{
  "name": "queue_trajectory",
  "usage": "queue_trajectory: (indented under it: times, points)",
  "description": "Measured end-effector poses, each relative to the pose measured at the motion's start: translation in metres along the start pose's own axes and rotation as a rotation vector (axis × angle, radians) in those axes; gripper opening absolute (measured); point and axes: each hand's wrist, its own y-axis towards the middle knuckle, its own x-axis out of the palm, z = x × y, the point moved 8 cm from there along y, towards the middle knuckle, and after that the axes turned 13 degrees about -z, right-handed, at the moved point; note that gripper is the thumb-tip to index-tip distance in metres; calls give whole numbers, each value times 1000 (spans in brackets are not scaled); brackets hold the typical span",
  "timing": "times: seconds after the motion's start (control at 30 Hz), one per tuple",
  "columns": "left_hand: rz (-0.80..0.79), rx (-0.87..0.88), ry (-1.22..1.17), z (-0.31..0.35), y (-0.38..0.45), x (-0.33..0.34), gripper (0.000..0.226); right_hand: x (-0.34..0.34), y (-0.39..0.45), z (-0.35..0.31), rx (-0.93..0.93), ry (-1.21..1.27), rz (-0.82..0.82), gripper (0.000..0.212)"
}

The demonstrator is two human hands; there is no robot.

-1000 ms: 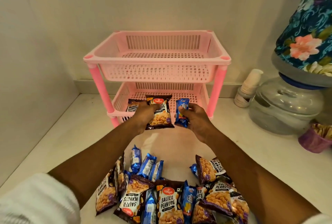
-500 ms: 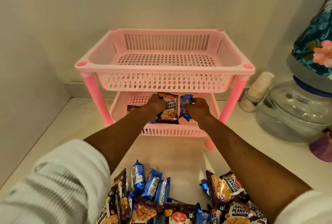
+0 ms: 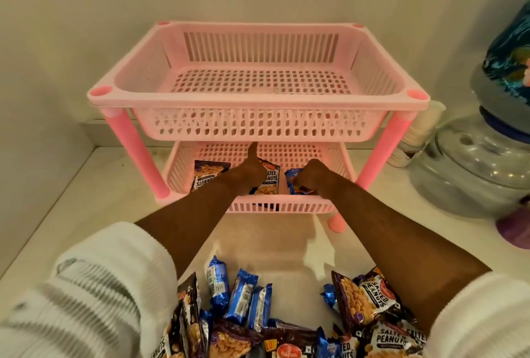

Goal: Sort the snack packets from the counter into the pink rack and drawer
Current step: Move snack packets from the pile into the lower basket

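Salted peanut packet [image 3: 268, 180], glossy and crinkled, held in the perforated pink plastic rack's [image 3: 258, 99] lower tray by left hand [image 3: 243, 175], thumb raised, blue foil packet [image 3: 295, 182] gripped beside it by curled right hand [image 3: 314, 175], second peanut packet [image 3: 208, 172] lying leftward.

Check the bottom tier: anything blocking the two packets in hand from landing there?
Nothing visible. Left hand holds a salted peanuts packet, right hand a blue packet, both already inside the lower basket. Another peanuts packet lies to the left, apart.

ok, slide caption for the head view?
Left hand sets a salted peanuts packet, right hand a blue packet, in the pink rack's lower tray.
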Motion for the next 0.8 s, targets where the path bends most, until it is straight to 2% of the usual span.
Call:
queue_trajectory:
  times: [0.1,0.17,0.23,0.37,0.5,0.57,0.67,0.8]
  points:
    - [-57,60,68,7,0,0,86,1,3,-1,-4,-13,-8,37]
    - [-95,59,4,7,3,4,76,0,2,-4,-20,-34,3,29]
    - [-93,11,28,3,4,7,68,-2,0,-5,-29,-109,27,32]
    - [-61,-74,448,5,-2,9,73,-1,-3,-5,-59,-176,59,48]
    - [65,-77,872,26,-16,11,62,-1,-4,-7,-93,-215,70,50]
    - [138,18,918,38,-18,11,52,-2,-5,-7,-104,-215,75,50]
    - [60,93,913,34,-14,15,39,-3,-7,-8,-113,-236,91,51]
    - [28,133,840,21,-9,10,43,-4,-4,-8,-122,-266,105,46]
